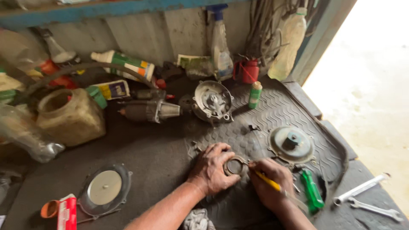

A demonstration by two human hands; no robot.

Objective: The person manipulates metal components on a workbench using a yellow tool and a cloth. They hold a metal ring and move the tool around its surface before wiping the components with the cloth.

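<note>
Head view: the left hand (pixel 211 168) clasps a small round metal ring part (pixel 234 166) against the dark ribbed rubber mat (pixel 272 113) on the table (pixel 145 157), fingers curled around its rim. The right hand (pixel 269 182), just right of that grip, is closed on a yellow-handled tool (pixel 267 180) whose tip meets the ring's edge. Right of this grip lie a green-handled screwdriver (pixel 312 189) and a round grey metal cover (pixel 292 144); two steel wrenches (pixel 366 198) lie farther right.

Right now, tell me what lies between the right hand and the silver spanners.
In the head view, a green-handled tool lies on the ribbed rubber mat between the right hand and the silver spanners.
</note>
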